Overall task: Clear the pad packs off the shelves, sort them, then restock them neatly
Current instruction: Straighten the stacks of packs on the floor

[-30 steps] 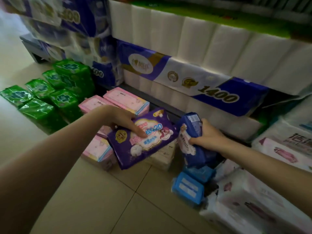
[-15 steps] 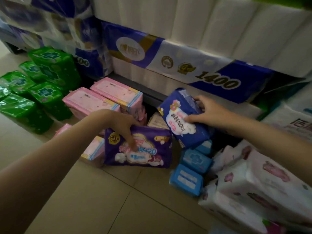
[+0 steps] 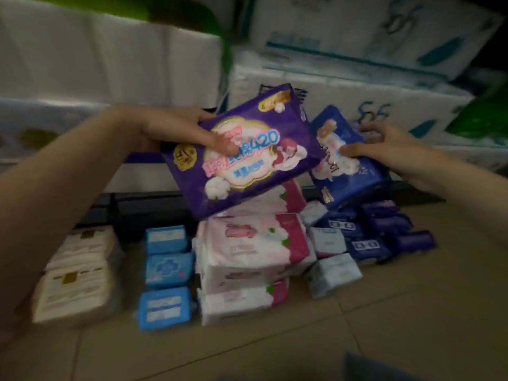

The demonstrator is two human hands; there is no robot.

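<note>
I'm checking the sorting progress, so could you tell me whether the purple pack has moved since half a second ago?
Yes. The purple pack, gripped by the left hand, has risen off the floor.

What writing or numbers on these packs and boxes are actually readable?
"420": on the purple pack held by the left hand.
"10": partly legible on the dark blue pack under the right hand; unsure.
Other print on both packs, the floor packs and the white boxes: too blurred.

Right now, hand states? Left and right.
Left hand: grips the purple pack, thumb on its front.
Right hand: grips the dark blue pack.
</note>
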